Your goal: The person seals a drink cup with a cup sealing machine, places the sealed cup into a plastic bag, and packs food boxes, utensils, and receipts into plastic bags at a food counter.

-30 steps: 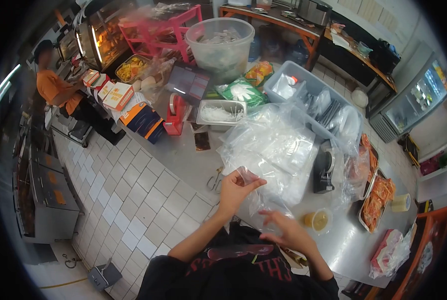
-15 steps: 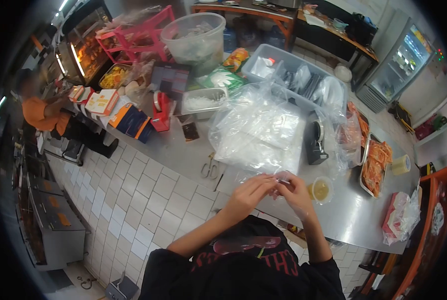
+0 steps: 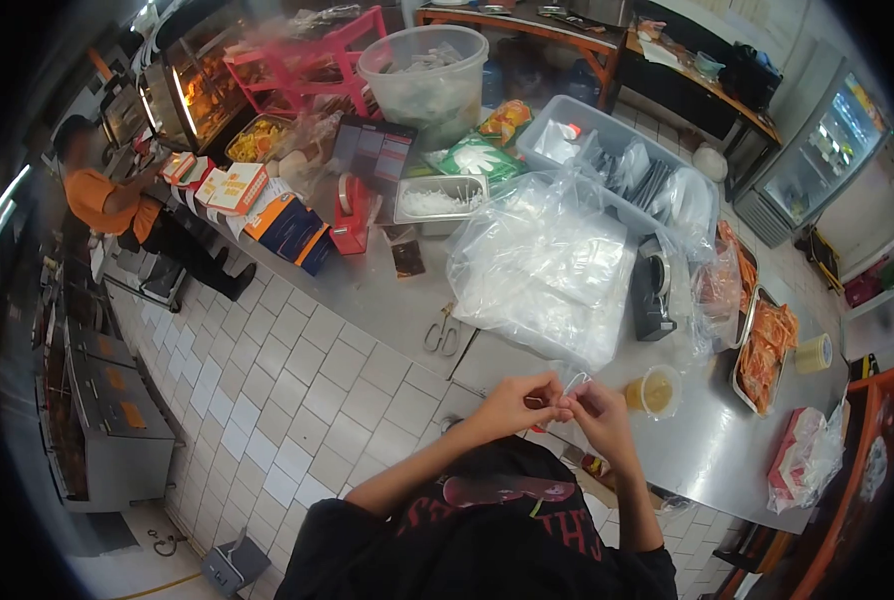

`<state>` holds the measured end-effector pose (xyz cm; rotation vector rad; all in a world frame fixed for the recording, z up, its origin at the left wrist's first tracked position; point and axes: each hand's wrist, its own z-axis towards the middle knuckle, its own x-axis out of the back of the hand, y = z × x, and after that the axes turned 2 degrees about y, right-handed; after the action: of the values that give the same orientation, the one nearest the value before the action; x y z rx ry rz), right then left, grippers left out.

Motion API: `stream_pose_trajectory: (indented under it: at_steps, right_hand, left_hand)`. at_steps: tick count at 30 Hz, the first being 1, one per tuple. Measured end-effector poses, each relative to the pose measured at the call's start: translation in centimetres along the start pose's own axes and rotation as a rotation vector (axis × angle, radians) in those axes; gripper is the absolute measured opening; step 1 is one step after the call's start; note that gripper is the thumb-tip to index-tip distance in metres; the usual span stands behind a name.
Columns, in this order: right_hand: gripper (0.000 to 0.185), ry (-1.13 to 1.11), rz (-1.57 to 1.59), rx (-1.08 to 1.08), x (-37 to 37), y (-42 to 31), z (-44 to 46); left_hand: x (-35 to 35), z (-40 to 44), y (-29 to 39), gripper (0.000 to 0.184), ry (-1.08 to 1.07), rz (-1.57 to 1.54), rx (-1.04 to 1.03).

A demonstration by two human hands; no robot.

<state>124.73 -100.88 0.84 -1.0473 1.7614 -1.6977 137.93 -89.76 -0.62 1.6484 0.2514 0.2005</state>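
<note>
Close together at the table's near edge, my left hand (image 3: 519,406) and my right hand (image 3: 601,414) pinch a thin clear plastic bag (image 3: 575,381) between their fingertips. Just beyond them lies a large pile of clear plastic bags (image 3: 547,265). A lidded clear cup of yellowish liquid (image 3: 655,391) stands to the right of my right hand. Scissors (image 3: 442,333) rest on the metal table (image 3: 367,300), to the left of the pile. A black tape dispenser (image 3: 653,290) is at the pile's right side.
Behind the pile are a blue-grey bin (image 3: 657,170), a metal tray of white items (image 3: 441,198) and a large translucent bucket (image 3: 424,85). Trays of orange-red food (image 3: 764,350) sit at the right. A person in orange (image 3: 117,205) stands at the left.
My hands were apart, with my left holding a clear bag over the pile. They have come together at the near edge. The view has shifted slightly.
</note>
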Motion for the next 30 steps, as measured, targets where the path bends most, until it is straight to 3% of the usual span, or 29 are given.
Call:
stream_pose_trajectory:
  at_steps: [2, 5, 6, 8, 11, 18, 20, 24, 25, 26, 28, 29, 30]
  right_hand:
    - [0.013, -0.134, -0.276, 0.144, 1.2, -0.2, -0.2]
    - [0.012, -0.079, -0.289, 0.165, 2.6, 0.0, -0.7]
    - [0.012, -0.075, -0.287, 0.165, 2.6, -0.1, -0.7]
    - [0.012, 0.022, -0.499, 0.283, 2.5, -0.2, -0.8]
    - [0.017, 0.152, -0.251, 0.153, 0.1, 0.3, 0.3]
    - [0.016, 0.201, -0.222, 0.185, -0.9, 1.5, 1.6]
    - [0.016, 0.29, -0.458, 0.562, -1.5, -1.9, 1.1]
    - [0.018, 0.362, -0.358, 0.442, -3.6, -0.9, -0.7]
    - [0.021, 0.182, -0.374, 0.418, -4.5, 0.6, -0.6]
    - [0.021, 0.181, -0.369, 0.417, -4.5, 1.1, -0.4]
    - [0.021, 0.101, -0.561, 0.644, -3.0, 1.5, 0.2]
    - [0.015, 0.152, -0.456, 0.43, -1.6, -2.1, 0.8]
    - [0.015, 0.149, -0.461, 0.434, -1.2, -2.4, 0.7]
  left_hand:
    - [0.5, -0.3, -0.1, 0.013, -0.082, 0.007, -0.017]
    - [0.9, -1.1, 0.1, 0.009, 0.02, 0.076, -0.044]
    - [1.2, -1.2, 0.0, 0.01, 0.12, 0.23, -0.135]
    - [1.0, -1.0, 0.0, 0.013, 0.211, 0.381, -0.225]
    - [-0.4, -0.2, 0.5, 0.022, 0.308, 0.38, -0.202]
    - [-0.9, 0.7, -0.8, 0.023, 0.27, 0.424, -0.114]
    - [-1.6, 0.3, -0.1, 0.024, 0.294, 0.427, -0.135]
    - [-1.5, -0.5, 6.0, 0.023, 0.341, 0.522, -0.375]
    - [-0.8, 0.1, 6.7, 0.024, 0.34, 0.578, -0.462]
    - [-0.4, 0.2, 7.1, 0.024, 0.335, 0.635, -0.549]
    - [-1.1, 0.7, 4.1, 0.025, 0.309, 0.682, -0.565]
    - [-1.3, 0.8, 3.1, 0.025, 0.392, 0.769, -0.526]
    - [-1.5, 1.1, 2.6, 0.024, 0.48, 0.853, -0.486]
